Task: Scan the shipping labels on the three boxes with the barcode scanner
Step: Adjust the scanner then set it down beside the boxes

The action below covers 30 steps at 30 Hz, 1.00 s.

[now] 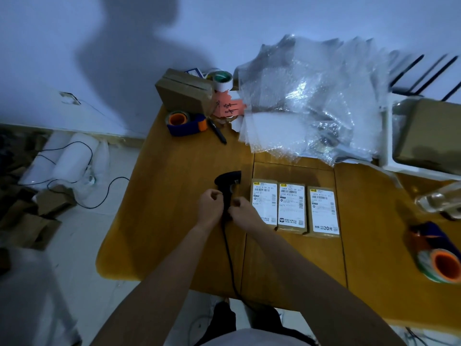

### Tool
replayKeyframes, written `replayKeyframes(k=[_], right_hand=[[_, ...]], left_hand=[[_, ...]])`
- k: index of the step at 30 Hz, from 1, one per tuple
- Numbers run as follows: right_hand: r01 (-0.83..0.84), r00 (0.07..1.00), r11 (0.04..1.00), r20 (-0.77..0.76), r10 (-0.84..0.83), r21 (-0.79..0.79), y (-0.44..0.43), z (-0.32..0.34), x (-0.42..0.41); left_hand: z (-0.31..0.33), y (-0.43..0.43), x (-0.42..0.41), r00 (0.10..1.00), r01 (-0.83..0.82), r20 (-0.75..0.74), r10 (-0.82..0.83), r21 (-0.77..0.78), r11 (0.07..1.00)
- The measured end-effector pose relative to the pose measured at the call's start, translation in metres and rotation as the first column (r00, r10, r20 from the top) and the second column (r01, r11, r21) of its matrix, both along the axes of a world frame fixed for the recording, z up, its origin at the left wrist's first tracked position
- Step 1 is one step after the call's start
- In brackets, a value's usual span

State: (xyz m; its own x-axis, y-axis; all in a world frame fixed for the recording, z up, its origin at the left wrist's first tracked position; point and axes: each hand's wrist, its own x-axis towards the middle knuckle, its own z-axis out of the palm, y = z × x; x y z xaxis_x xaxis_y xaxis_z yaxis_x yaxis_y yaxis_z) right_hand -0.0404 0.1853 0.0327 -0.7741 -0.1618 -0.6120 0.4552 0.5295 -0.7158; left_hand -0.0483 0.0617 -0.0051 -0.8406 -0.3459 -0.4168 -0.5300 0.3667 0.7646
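Three small cardboard boxes lie side by side on the wooden table (174, 221), each with a white shipping label facing up: the left box (264, 204), the middle box (291, 208) and the right box (323, 212). Just left of them lies a black barcode scanner (228, 183), head pointing away from me, its cable (229, 258) trailing back toward my body. My left hand (210, 207) and my right hand (240, 208) are both curled around the scanner's handle, one on each side.
At the back of the table are a brown box (184, 92), tape rolls (220, 79), an orange-and-blue tape dispenser (184, 122), a black pen (218, 132) and a heap of bubble wrap (311, 103). Another tape dispenser (439, 255) sits at the right edge. Cardboard scraps litter the floor (37, 216) on the left.
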Motion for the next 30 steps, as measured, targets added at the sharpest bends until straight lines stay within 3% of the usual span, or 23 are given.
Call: replayKeyframes(k=[6, 12, 18, 24, 30], right_hand=[[0.038, 0.947, 0.974, -0.32, 0.037, 0.224, 0.047, -0.008, -0.003], [0.046, 0.884, 0.91, -0.441, 0.155, 0.412, 0.106, -0.015, -0.002], [0.2, 0.914, 0.816, -0.403, 0.044, 0.542, 0.171, -0.034, 0.007], [0.417, 0.867, 0.754, -0.472, -0.163, 0.507, 0.206, -0.049, 0.028], [0.436, 0.887, 0.758, -0.372, -0.272, 0.485, 0.217, -0.059, 0.035]], left_hand=[[0.007, 0.028, 0.004, 0.993, 0.117, -0.037, -0.115, 0.045, 0.992], [0.007, 0.051, 0.016, 0.975, 0.224, 0.004, -0.224, -0.068, 0.972], [-0.007, 0.068, 0.029, 0.967, 0.25, 0.078, -0.243, -0.099, 0.963], [-0.021, 0.081, 0.038, 0.96, 0.265, 0.11, -0.257, -0.067, 0.962], [-0.028, 0.083, 0.038, 0.963, 0.25, 0.114, -0.243, -0.06, 0.966]])
